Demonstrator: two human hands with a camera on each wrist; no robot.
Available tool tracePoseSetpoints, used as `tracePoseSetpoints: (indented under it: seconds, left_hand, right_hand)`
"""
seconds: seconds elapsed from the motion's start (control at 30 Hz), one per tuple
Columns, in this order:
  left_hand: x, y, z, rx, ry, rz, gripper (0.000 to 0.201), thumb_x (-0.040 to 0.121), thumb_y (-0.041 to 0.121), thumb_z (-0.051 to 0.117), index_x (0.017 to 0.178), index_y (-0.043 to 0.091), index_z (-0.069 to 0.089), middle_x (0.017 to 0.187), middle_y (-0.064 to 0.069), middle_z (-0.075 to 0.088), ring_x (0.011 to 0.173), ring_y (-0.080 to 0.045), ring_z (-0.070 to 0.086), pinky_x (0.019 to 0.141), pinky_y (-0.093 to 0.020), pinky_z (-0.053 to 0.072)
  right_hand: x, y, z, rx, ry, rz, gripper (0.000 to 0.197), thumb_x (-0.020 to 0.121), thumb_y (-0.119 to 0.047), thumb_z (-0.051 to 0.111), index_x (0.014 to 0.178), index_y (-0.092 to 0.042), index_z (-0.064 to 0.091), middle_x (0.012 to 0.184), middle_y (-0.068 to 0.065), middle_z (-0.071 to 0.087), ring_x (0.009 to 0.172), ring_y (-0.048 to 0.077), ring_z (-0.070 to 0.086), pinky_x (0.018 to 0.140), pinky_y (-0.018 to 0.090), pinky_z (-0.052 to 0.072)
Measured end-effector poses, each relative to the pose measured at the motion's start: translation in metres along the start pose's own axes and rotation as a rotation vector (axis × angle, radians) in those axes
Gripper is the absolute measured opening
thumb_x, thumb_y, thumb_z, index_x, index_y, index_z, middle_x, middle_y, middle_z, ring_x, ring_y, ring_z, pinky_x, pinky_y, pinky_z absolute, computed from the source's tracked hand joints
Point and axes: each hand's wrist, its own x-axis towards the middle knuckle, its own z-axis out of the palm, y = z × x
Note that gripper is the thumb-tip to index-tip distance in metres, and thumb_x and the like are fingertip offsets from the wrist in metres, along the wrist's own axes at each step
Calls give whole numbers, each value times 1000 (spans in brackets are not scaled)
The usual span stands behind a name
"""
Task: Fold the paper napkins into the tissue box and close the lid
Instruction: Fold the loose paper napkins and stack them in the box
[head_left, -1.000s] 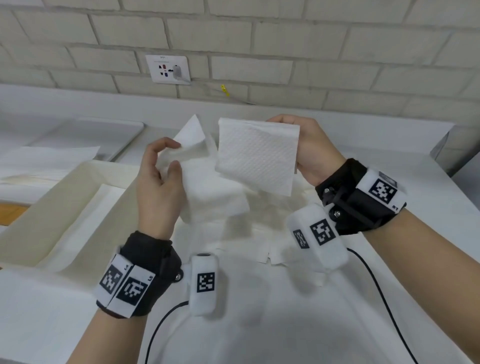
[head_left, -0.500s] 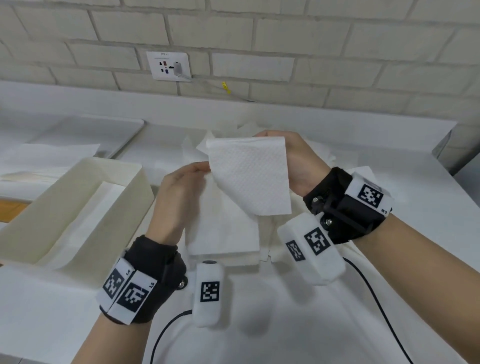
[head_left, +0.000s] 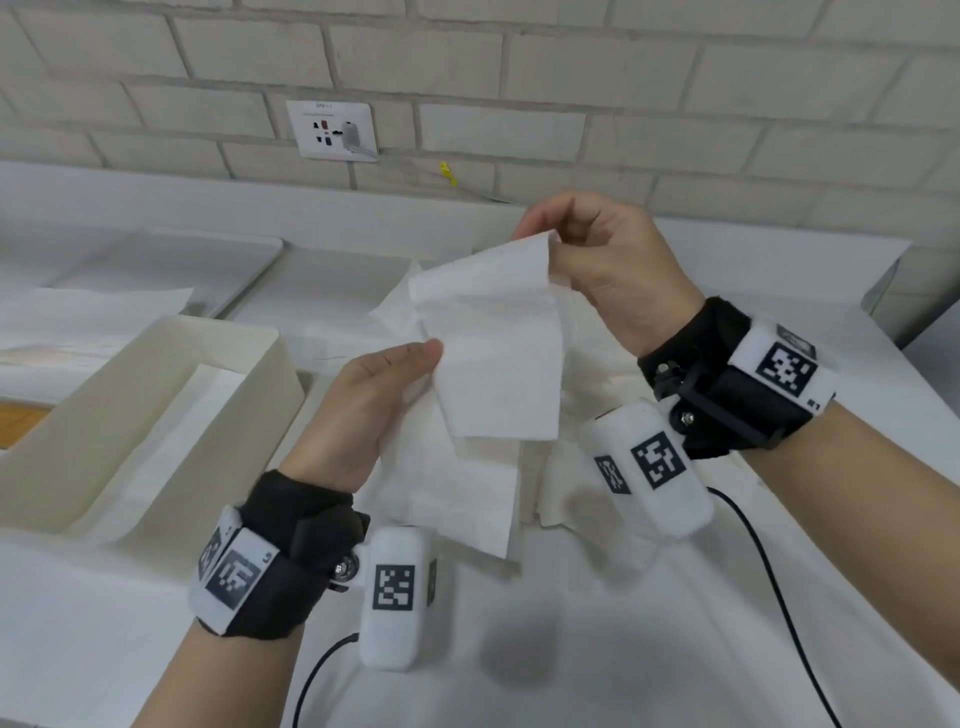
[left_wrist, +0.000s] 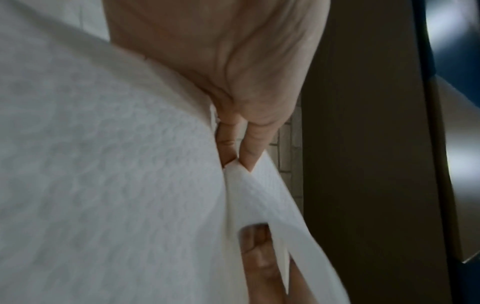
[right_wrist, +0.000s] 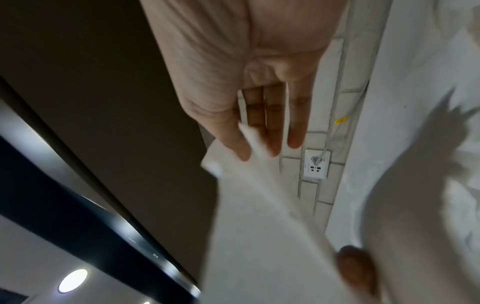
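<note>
A white folded napkin (head_left: 498, 358) hangs in the air between both hands above the table. My right hand (head_left: 558, 247) pinches its top corner between thumb and fingers; the right wrist view shows the same napkin (right_wrist: 259, 236) under the thumb. My left hand (head_left: 415, 358) grips the napkin's left edge and also holds a second, larger napkin (head_left: 447, 493) that hangs below it. In the left wrist view napkin paper (left_wrist: 103, 174) fills the frame against the palm. The open cream tissue box (head_left: 249, 374) stands to the left, a white sheet lying inside it.
Several loose napkins (head_left: 597, 395) lie spread on the white table behind and below the hands. A flat tray-like lid (head_left: 156, 254) rests at the back left. A wall socket (head_left: 335, 130) sits on the brick wall. Black cables (head_left: 779, 597) trail from both wrists.
The right hand has lifted and turned the small napkin, now holding it by one top corner. The left hand rose from behind it and took hold of its left edge.
</note>
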Motion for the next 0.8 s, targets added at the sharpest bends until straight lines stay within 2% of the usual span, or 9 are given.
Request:
tracePoseSetpoints:
  seconds: [0.13, 0.23, 0.37, 0.43, 0.5, 0.57, 0.63, 0.73, 0.8]
  left_hand:
    - [3, -9, 5, 78, -5, -124, 33, 76, 40, 59, 75, 13, 77, 87, -5, 75, 76, -13, 71, 63, -19, 54]
    - [4, -12, 8, 120, 9, -178, 37, 80, 44, 57, 66, 15, 77, 82, -2, 75, 73, -11, 71, 61, -17, 54]
    - [4, -14, 3, 234, -37, -180, 42, 77, 49, 65, 60, 10, 66, 74, -2, 67, 68, -18, 61, 77, -28, 44]
    - [2, -15, -1, 244, -43, -186, 40, 90, 29, 60, 54, 16, 71, 70, 4, 69, 69, -11, 62, 87, -31, 43]
    - [2, -15, -6, 233, -24, -172, 33, 87, 25, 64, 56, 20, 75, 70, 6, 71, 72, -8, 65, 90, -32, 44]
    - [2, -15, -13, 218, -11, -121, 12, 62, 32, 77, 56, 23, 74, 67, 9, 69, 68, -5, 64, 80, -26, 46]
    - [3, -14, -23, 193, 16, -81, 19, 45, 36, 73, 59, 23, 72, 68, 10, 67, 67, -2, 62, 72, -21, 48]
    - [6, -14, -35, 185, 4, -63, 14, 47, 27, 74, 59, 22, 70, 68, 10, 67, 65, -2, 63, 64, -16, 50]
    - [5, -11, -38, 180, -5, -89, 11, 62, 19, 79, 54, 20, 72, 64, 8, 68, 61, -3, 63, 60, -13, 50]
  right_hand:
    - [1, -1, 7, 53, -129, -52, 11, 84, -5, 53, 81, -13, 60, 84, 5, 64, 84, 24, 58, 73, 30, 47]
    - [2, -3, 10, -84, -165, -157, 23, 89, -3, 48, 81, -19, 62, 81, -6, 66, 88, 27, 60, 80, 34, 47]
    - [3, -11, 6, -325, -152, -295, 22, 86, -2, 51, 84, -20, 64, 80, -17, 64, 83, 1, 59, 83, 17, 43]
    - [4, -20, 3, -531, -159, -386, 10, 84, -11, 57, 87, -12, 67, 81, -13, 62, 81, 1, 57, 79, 11, 41]
    - [7, -29, -1, -796, -189, -472, 14, 80, -16, 64, 88, -6, 68, 79, -6, 61, 80, 7, 53, 71, 6, 37]
    - [11, -37, -7, -939, -265, -381, 18, 74, -15, 72, 90, -6, 67, 80, -3, 60, 80, 5, 51, 69, 7, 39]
    - [13, -41, -15, -974, -325, -223, 20, 72, -13, 75, 91, -9, 67, 82, -4, 61, 76, -1, 53, 69, 9, 41]
    - [12, -36, -24, -1012, -341, -112, 13, 75, -12, 72, 87, -13, 68, 80, -7, 63, 77, 0, 57, 72, 12, 41]
    - [10, -31, -26, -927, -344, -71, 10, 76, -7, 71, 79, -15, 66, 76, -9, 63, 77, 4, 58, 75, 16, 42]
